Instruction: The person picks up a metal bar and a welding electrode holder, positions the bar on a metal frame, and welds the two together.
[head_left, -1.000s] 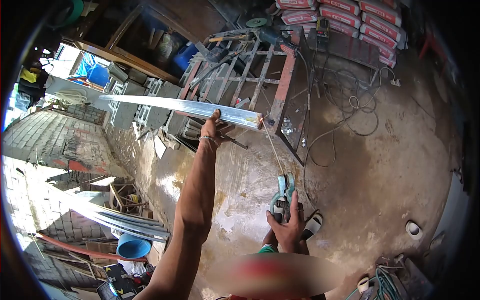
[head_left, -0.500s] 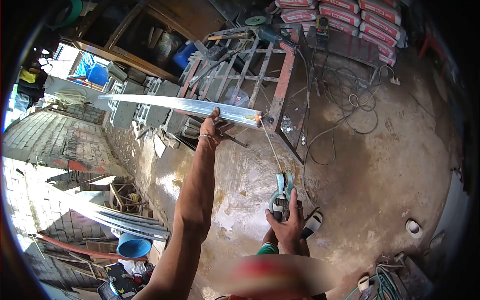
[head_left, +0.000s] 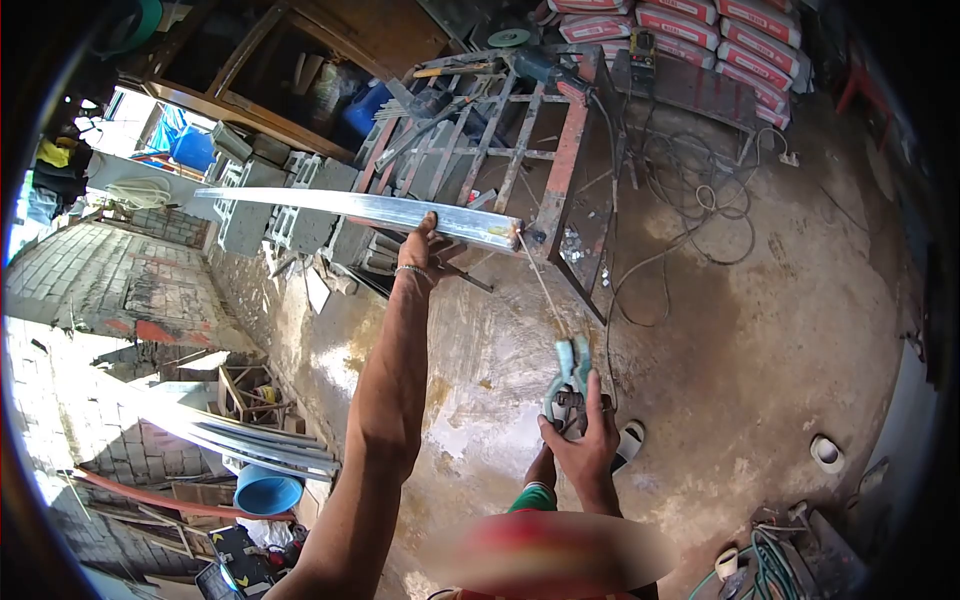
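The metal bar extends across the upper left and centre of the frame. Its long axis runs nearly horizontal, sloping slightly down to the right; the far end points left. The left hand is clamped on the bar near its right end, thumb on the upper face; the longer portion extends left of the grip, the shorter portion right.

The right hand, lower centre, is closed around the electrode holder, whose prongs point up the frame. A thin, straight rod runs from the prongs up and left to the bar's right end; tip contact cannot be confirmed.

The bar is silvery, straight and flat-faced, with a brownish patch at its right end. The holder is pale green and tong-shaped. The floor is stained and rough.
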